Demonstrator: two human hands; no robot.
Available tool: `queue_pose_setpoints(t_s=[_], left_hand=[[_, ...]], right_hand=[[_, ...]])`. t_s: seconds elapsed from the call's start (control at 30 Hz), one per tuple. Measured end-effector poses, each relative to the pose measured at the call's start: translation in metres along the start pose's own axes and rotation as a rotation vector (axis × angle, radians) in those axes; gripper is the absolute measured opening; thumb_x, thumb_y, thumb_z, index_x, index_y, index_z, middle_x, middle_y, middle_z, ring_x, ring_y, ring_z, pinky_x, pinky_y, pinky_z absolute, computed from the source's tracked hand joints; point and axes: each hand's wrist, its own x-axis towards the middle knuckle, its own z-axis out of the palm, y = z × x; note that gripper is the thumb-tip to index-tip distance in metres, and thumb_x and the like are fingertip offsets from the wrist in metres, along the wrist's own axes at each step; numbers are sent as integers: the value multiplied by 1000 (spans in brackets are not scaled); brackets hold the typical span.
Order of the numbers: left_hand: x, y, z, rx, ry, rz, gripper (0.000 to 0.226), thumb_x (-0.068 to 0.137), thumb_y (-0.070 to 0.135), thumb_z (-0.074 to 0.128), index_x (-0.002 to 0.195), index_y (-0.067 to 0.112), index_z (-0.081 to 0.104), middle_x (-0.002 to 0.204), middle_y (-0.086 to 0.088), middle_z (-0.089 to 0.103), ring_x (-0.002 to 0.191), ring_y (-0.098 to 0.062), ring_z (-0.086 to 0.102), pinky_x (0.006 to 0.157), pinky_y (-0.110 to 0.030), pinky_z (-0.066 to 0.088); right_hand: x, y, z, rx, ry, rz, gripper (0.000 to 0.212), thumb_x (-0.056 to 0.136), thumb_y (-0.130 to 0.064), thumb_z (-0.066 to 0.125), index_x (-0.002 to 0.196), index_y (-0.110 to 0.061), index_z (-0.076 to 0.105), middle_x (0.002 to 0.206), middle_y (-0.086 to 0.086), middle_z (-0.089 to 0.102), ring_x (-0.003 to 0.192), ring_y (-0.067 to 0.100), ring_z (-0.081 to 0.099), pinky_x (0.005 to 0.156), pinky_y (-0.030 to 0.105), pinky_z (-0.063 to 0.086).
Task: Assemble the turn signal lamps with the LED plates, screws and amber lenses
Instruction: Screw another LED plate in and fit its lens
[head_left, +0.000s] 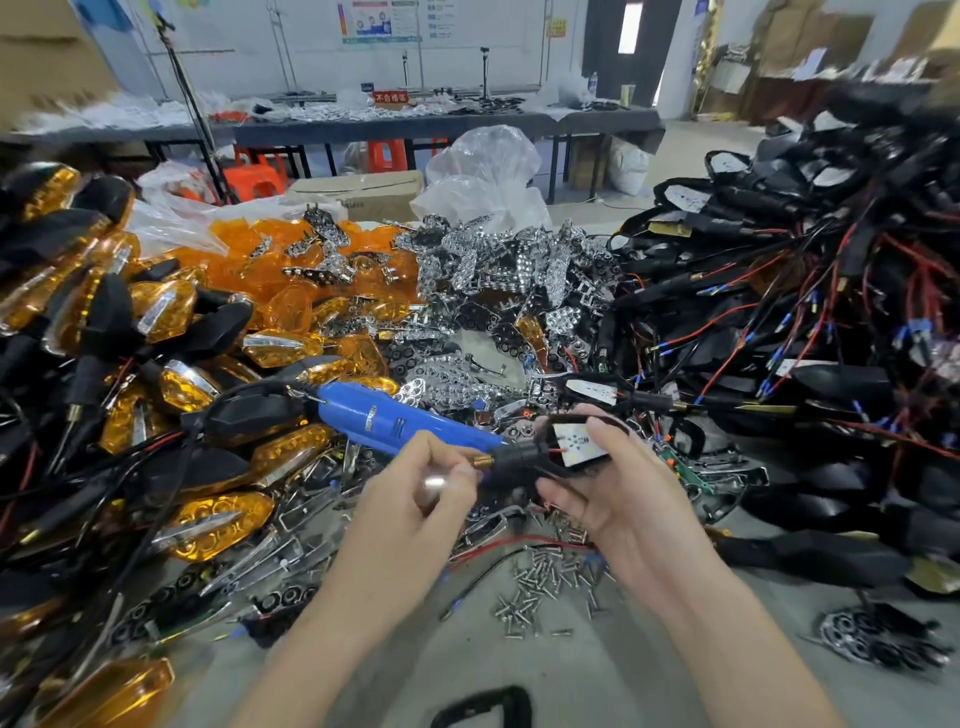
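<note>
Left hand (415, 483): fingers pinching brass stem end of lamp (519, 457); driver (400, 421) lies behind lamp, apparently ungripped; right hand (618, 499): fingers curled round lamp, LED plate (576, 441) seated inside. Judged: plate-fixing step; next needs a screw from the screws (545, 577) below lamp, then driver.

Level: bright, even, diffuse indoor light; pane (630, 26) far beyond the fingers (451, 457) is blown out.
Shadows: soft and faint, just below the fingers.
Glare: hot highlights on amber lenses (218, 519) left of the fingers; LED plate (576, 441) by the right fingertips (601, 430) is near white.
Blur: silvery smear (434, 483) under the left fingers; lamp (511, 457) between the fingers is sharp.
Edges: bowed and smeared far out from the fingers.
</note>
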Motion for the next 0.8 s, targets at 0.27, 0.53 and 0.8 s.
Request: queue_pose_setpoints(t_s=[0.27,0.53,0.8], left_hand=[[61,16,0,404,-25,116,13,100,37,46,96,37,58,88,19,65,79,1,59,63,-15,43],[148,9,11,1079,-522,-89,42,100,29,55,140,21,48,136,-6,53,112,-24,54,100,-41,46],[161,5,14,994,-513,-42,37,103,41,46,131,17,55,123,-4,53,102,-23,58,89,-37,47]], right_hand=[[4,-16,-18,-32,44,-52,22,102,-10,55,97,-19,74,110,22,75,87,30,76,58,33,61],[10,-13,-17,41,-9,-14,22,104,-14,53,101,-7,74,101,21,75,87,33,77,63,39,63],[17,-10,-18,17,-32,-50,40,107,-12,46,87,-14,82,97,18,76,85,32,77,63,38,63]])
